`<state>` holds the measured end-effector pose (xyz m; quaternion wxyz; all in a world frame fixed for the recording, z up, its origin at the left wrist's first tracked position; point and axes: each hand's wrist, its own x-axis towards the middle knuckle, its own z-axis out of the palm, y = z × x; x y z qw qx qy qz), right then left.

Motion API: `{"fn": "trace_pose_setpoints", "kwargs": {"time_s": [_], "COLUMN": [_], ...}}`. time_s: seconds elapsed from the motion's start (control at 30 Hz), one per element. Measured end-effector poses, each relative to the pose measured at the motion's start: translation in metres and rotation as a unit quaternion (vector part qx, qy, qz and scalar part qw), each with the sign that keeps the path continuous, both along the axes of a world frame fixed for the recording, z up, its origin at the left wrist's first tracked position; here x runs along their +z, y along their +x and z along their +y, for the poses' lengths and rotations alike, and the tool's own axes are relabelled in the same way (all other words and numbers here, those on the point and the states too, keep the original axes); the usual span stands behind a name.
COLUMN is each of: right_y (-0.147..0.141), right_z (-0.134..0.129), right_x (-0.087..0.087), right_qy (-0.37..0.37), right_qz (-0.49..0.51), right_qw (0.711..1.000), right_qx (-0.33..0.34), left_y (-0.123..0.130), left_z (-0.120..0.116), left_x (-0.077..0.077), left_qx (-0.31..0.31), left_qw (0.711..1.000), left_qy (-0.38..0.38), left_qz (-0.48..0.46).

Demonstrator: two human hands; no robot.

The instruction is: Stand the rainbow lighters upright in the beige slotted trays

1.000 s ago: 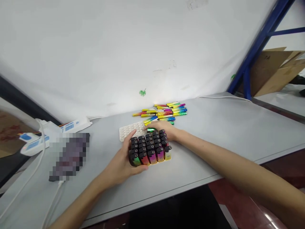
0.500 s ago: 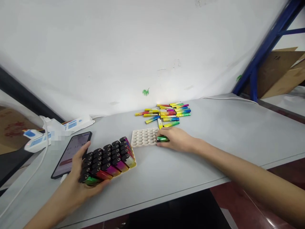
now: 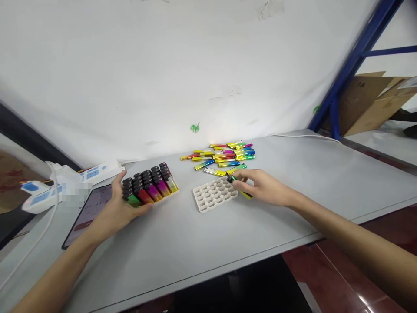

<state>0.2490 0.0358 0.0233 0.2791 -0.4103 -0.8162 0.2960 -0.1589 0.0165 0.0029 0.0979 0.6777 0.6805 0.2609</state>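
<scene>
My left hand (image 3: pixel 119 211) grips the left end of a tray packed with upright lighters (image 3: pixel 151 187), fingers at its far side and thumb along the near side. The lighters have black tops and shiny coloured bodies; the tray's pale rim (image 3: pixel 171 197) shows below them. In my right hand (image 3: pixel 265 187) is a single lighter (image 3: pixel 246 194), green at one end and yellow at the other, pinched between thumb and fingers. It is tilted at the right edge of a second white tray (image 3: pixel 211 198), whose rows of holes hold nothing.
Loose shiny lighters (image 3: pixel 224 156) lie heaped near the wall behind the white tray. A phone (image 3: pixel 86 215) and a white power strip (image 3: pixel 97 171) with cables are at the left. Cardboard boxes (image 3: pixel 368 100) stand beyond a blue metal frame (image 3: pixel 335 95) on the right.
The full tray has moved away toward the wall with my left hand. The white tray has turned and shifted right and nearer. My right hand has tilted the lighter and moved right.
</scene>
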Motion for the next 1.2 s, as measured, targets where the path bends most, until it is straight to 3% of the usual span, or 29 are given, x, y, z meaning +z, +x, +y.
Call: {"fn": "trace_pose_setpoints", "kwargs": {"time_s": [0.07, 0.17, 0.33, 0.63, 0.73, 0.83, 0.93, 1.03, 1.1, 1.2], "right_y": [-0.014, -0.039, -0.076, -0.106, -0.111, -0.114, -0.114, -0.111, -0.109, -0.106], "right_z": [0.005, 0.016, 0.036, 0.040, 0.038, 0.037, 0.036, 0.036, 0.036, 0.035], "right_x": [0.006, 0.011, 0.010, 0.006, 0.005, 0.002, -0.001, -0.004, -0.005, -0.004], "right_qy": [-0.012, -0.043, -0.044, 0.057, 0.082, 0.089, 0.097, 0.101, 0.094, 0.070], "right_qz": [0.041, 0.094, 0.108, -0.015, -0.043, -0.070, -0.081, -0.069, -0.044, -0.004], "right_qw": [0.999, 0.994, 0.991, 0.998, 0.994, 0.992, 0.991, 0.992, 0.994, 0.996], "right_qx": [0.004, 0.030, 0.061, -0.034, -0.062, -0.062, -0.052, -0.043, -0.041, -0.054], "left_y": [0.003, 0.006, -0.002, -0.018, -0.019, -0.009, 0.020, 0.060, 0.084, 0.108], "left_z": [0.012, 0.029, 0.061, 0.093, 0.092, 0.081, 0.055, 0.028, 0.016, 0.011], "left_x": [0.007, 0.017, 0.023, 0.016, 0.013, 0.012, 0.012, 0.008, 0.001, -0.010], "left_qx": [0.022, 0.030, 0.033, 0.038, 0.044, 0.038, -0.021, -0.160, -0.242, -0.282], "left_qw": [0.999, 0.998, 0.991, 0.981, 0.981, 0.982, 0.974, 0.980, 0.970, 0.959], "left_qy": [-0.041, -0.035, -0.068, -0.066, -0.018, 0.125, 0.220, 0.118, 0.029, -0.008], "left_qz": [-0.013, -0.040, -0.114, -0.176, -0.187, -0.135, -0.057, -0.015, 0.007, 0.034]}}
